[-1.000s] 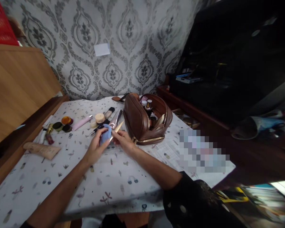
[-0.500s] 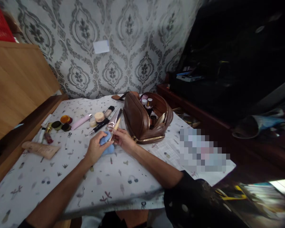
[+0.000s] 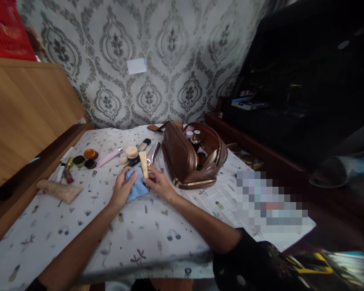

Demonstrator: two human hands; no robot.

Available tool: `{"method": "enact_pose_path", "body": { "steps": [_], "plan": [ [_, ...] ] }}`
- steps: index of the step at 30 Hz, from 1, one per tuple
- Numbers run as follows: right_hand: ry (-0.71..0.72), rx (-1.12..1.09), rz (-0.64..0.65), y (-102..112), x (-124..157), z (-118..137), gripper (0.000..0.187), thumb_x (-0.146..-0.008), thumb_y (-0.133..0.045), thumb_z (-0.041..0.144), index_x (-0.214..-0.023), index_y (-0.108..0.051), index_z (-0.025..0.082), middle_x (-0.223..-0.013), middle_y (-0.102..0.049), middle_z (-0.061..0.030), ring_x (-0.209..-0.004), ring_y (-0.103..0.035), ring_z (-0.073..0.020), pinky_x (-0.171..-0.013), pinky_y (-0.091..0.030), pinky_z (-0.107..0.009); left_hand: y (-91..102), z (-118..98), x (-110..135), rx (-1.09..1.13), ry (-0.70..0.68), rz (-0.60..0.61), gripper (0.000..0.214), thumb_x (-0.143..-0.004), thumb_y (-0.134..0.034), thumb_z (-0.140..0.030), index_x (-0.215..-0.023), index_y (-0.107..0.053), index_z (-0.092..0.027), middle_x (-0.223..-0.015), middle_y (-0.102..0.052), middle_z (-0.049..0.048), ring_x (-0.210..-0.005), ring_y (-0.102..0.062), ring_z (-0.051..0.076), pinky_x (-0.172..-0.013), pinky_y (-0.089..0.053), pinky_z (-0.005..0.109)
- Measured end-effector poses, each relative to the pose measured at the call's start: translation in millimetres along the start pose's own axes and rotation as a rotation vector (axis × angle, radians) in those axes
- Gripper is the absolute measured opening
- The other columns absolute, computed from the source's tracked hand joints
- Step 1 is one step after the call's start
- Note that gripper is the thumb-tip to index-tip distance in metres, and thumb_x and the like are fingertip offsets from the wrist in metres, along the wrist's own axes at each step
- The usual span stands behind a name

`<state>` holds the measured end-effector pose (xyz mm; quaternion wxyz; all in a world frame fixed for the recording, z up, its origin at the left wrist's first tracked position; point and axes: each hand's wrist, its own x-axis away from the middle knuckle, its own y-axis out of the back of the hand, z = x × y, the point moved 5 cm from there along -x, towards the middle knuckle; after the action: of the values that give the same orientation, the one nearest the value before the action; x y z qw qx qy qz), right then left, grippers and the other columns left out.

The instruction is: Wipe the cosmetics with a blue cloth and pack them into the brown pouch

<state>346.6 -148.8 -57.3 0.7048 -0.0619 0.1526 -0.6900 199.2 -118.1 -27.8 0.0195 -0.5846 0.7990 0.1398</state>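
Observation:
My left hand (image 3: 121,189) is closed on a small blue cloth (image 3: 136,188) at the middle of the patterned white tablecloth (image 3: 79,226). My right hand (image 3: 159,182) pinches a beige cosmetic tube (image 3: 143,164) that stands nearly upright against the cloth. Just to the right an open brown leather makeup bag (image 3: 182,159) holds several bottles and jars (image 3: 194,139).
Cosmetics lie in a row behind my hands: a pink tube (image 3: 108,157), round compacts (image 3: 86,157), a beige jar (image 3: 131,152), a black pen-like stick, a silver tube. A large tan tube (image 3: 59,190) lies at the left. A wooden cabinet (image 3: 24,117) stands left, dark furniture right.
The beige tube has turned from slanting away to nearly upright. The blue cloth has come down from a bunched-up hold and spread lower against the table.

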Motion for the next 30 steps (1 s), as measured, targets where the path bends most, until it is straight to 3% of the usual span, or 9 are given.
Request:
{"method": "enact_pose_path", "body": {
  "steps": [3,6,12,19,24,30],
  "plan": [
    [0.054,0.086,-0.022,1.4,0.3,0.9,0.046,-0.072,-0.077,0.04,-0.111,-0.059,0.022,-0.067,-0.061,0.0057,-0.061,-0.053,-0.0128,-0.059,-0.039,-0.025,-6.5,-1.1,0.0,0.032,-0.059,0.085,0.04,-0.081,-0.069,-0.052,-0.105,-0.067,-0.019,-0.104,-0.069,0.0049,-0.093,-0.064,0.02,-0.079,-0.05,0.026],
    [0.083,0.203,-0.08,4.9,3.1,5.0,0.041,-0.075,-0.071,0.034,-0.113,-0.06,0.022,-0.066,-0.059,0.0057,-0.06,-0.051,-0.0138,-0.06,-0.037,-0.026,-12.4,-3.3,1.3,-0.001,-0.085,0.137,0.043,-0.079,-0.072,-0.047,-0.112,-0.068,-0.02,-0.121,-0.067,0.008,-0.114,-0.061,0.025,-0.094,-0.048,0.031],
    [0.141,0.51,-0.082,-1.4,16.3,15.6,0.045,-0.077,-0.066,0.018,-0.121,-0.063,0.027,-0.068,-0.059,0.0035,-0.061,-0.049,-0.0164,-0.065,-0.036,-0.03,-15.4,-4.6,2.1,0.0,-0.081,0.117,0.026,-0.08,-0.069,-0.04,-0.094,-0.058,-0.021,-0.091,-0.062,0.0002,-0.09,-0.061,0.018,-0.085,-0.05,0.029],
    [0.146,0.521,-0.006,-8.1,21.5,11.9,0.068,-0.076,-0.066,0.014,-0.141,-0.051,0.028,-0.065,-0.058,0.0039,-0.058,-0.05,-0.0177,-0.065,-0.039,-0.033,-17.3,9.4,0.4,0.264,0.125,0.074,0.051,-0.067,-0.08,-0.043,-0.1,-0.046,-0.023,-0.09,-0.065,-0.001,-0.076,-0.065,0.016,-0.071,-0.054,0.029],
    [0.06,0.355,0.038,-8.4,16.6,7.3,0.076,-0.079,-0.069,0.028,-0.148,-0.037,0.022,-0.062,-0.058,0.0066,-0.057,-0.049,-0.0142,-0.058,-0.036,-0.027,-15.3,11.4,-0.3,0.395,0.236,0.018,0.062,-0.055,-0.088,-0.037,-0.103,-0.052,-0.022,-0.084,-0.064,-0.003,-0.064,-0.064,0.013,-0.06,-0.054,0.026],
    [-0.147,-0.008,0.13,-13.1,12.3,4.9,0.093,-0.064,-0.085,0.048,-0.139,-0.037,0.021,-0.056,-0.056,0.0103,-0.048,-0.046,-0.0097,-0.05,-0.031,-0.022,-13.5,10.3,-0.2,0.457,0.307,-0.007,0.066,-0.05,-0.089,-0.038,-0.103,-0.054,-0.021,-0.082,-0.063,-0.0044,-0.057,-0.061,0.011,-0.053,-0.053,0.024]
  ]
}}
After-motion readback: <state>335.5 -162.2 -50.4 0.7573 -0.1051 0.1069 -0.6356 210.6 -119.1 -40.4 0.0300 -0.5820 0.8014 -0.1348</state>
